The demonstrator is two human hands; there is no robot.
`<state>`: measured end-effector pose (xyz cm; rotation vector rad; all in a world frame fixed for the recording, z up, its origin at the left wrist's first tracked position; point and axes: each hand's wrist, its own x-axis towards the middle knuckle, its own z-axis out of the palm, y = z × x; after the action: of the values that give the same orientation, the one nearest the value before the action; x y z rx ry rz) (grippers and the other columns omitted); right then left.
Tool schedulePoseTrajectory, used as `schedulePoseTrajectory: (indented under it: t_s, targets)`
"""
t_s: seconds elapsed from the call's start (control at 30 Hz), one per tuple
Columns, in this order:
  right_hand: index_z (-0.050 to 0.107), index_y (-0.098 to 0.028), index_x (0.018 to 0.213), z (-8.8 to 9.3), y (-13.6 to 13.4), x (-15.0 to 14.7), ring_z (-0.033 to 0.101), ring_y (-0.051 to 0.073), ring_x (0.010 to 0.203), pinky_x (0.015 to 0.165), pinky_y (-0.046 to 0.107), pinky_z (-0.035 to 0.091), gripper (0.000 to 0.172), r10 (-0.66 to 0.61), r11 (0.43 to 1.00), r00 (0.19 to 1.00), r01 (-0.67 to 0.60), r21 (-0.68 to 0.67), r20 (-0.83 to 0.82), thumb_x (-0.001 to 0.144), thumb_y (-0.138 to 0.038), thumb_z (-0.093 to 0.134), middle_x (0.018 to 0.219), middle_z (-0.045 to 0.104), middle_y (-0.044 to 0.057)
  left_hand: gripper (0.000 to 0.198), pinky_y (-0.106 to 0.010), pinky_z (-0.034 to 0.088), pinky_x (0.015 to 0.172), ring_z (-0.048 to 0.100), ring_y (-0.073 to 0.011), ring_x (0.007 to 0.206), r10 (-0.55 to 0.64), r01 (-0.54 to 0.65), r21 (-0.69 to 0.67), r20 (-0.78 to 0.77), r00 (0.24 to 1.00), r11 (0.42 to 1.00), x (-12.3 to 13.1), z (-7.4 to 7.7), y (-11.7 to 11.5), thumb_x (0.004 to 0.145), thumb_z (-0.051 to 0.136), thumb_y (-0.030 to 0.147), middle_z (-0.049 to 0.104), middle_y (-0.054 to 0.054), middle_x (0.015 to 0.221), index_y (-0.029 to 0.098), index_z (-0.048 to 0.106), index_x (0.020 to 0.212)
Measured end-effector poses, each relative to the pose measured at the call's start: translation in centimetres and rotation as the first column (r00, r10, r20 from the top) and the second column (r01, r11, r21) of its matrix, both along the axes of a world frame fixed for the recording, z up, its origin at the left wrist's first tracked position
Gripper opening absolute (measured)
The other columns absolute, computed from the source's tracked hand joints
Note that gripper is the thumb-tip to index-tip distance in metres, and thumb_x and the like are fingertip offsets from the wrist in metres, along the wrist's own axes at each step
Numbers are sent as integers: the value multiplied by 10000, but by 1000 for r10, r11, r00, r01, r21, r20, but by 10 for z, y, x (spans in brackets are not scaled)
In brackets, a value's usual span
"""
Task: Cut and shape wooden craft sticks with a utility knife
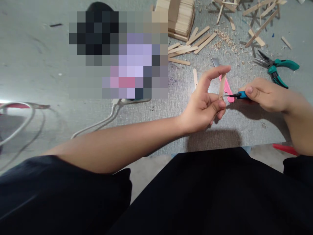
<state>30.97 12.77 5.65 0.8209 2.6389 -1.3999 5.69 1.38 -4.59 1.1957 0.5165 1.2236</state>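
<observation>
My left hand [204,101] pinches a short wooden craft stick [222,86] upright, its lower end at the thumb and its upper end against the extended index finger. My right hand [267,94] is closed around a blue-handled tool [242,95] with a thin, dark, pointed tip; its exact kind is unclear. That tip meets the stick near its lower end, close to my left thumb. Behind the stick, a pink utility knife [227,88] lies on the table with its blade out. Another craft stick [195,77] lies left of the knife.
Green-handled long-nose pliers [272,65] lie at the right. Loose craft sticks [187,49], a stacked bundle [182,19] and wood shavings [223,39] are at the back, near stick structures [262,23]. A white cable [97,124] crosses the left side. A blurred patch hides part of the table.
</observation>
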Motion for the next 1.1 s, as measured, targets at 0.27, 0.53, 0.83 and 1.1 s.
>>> schedulePoseTrajectory:
  t_s: [0.27,0.53,0.83,1.1]
  targets:
    - [485,-257,695,6,2,-3,373,127,553,560,347,303,836,43,998,999,-44,-33,-17,1136,-954,354,609,421,-45,1058,-188,384,387,585,-91,402,-19,19,-5,40,999,1000,0,2,0,1123,827,559,758,97,710,295,184,1920]
    - [444,-263,716,8,-1,-7,361,127,544,578,363,266,801,61,993,997,-55,104,-54,1164,-916,320,595,396,-54,1018,-184,412,400,571,-76,390,-32,32,5,29,999,999,0,6,-3,1149,797,572,781,83,747,325,183,1924]
    - [471,-272,760,8,-1,-8,405,134,520,597,379,268,791,83,986,995,-73,151,-57,1153,-935,293,579,472,-46,918,-157,454,416,571,-57,417,-49,47,47,35,998,998,-1,13,-4,1214,714,521,728,113,787,330,130,1895]
    - [479,-267,776,7,-1,-7,394,124,513,601,379,259,758,104,981,991,-90,169,-81,1180,-888,319,581,467,-56,901,-148,424,384,560,-54,401,-35,31,57,74,997,998,0,13,-3,1201,753,493,728,116,772,300,187,1875]
